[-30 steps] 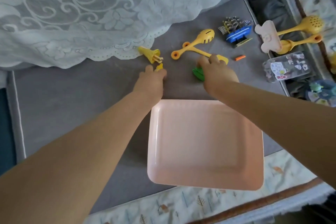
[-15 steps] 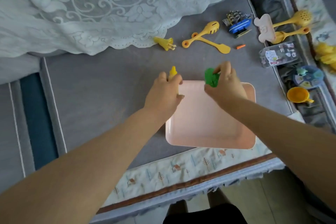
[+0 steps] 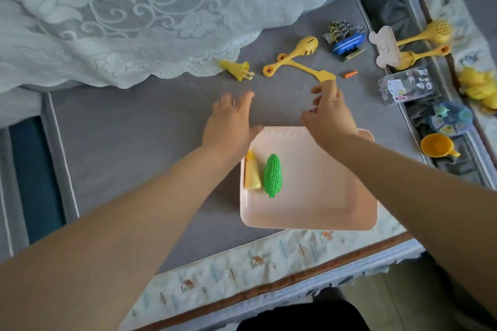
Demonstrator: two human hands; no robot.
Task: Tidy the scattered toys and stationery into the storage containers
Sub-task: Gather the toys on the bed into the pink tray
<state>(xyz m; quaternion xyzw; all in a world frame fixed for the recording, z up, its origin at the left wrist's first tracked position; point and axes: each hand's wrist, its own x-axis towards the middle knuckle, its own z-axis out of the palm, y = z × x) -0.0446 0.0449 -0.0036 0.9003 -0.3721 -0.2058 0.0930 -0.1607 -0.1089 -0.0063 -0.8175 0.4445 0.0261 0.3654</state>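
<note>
A pink tray [image 3: 317, 212] lies near the front edge of a grey mat [image 3: 121, 148], and along the tray's left side a small yellow toy [image 3: 252, 174] and a bumpy green toy vegetable [image 3: 272, 174] lie side by side, just touching or nearly so. Both hands hover over the tray's far edge with fingers spread and loose, holding nothing: the left hand [image 3: 228, 126] above its far left corner, the right hand [image 3: 329, 115] above its far rim, the two apart from each other. Just beyond the right hand's fingertips lies a yellow spatula [image 3: 313, 72], its handle crossing that of a slotted yellow spoon [image 3: 293, 54]. To their left a yellow cone-shaped toy [image 3: 235, 69] rests at the scalloped hem of a white lace curtain [image 3: 121, 16] that drapes over the far left part of the mat. Right of the spatula is a small orange piece [image 3: 350, 74], and farther back a blue toy with metal parts [image 3: 347, 39]. Off the mat's right edge sit a pale cloud-shaped piece [image 3: 384, 48], a yellow strainer ladle [image 3: 430, 33], a second yellow utensil [image 3: 422, 55], a clear plastic box [image 3: 406, 86], a round blue disc [image 3: 450, 121] and a yellow cup [image 3: 438, 145]. A printed cloth [image 3: 242, 271] with small trees and houses borders the mat's front edge.
</note>
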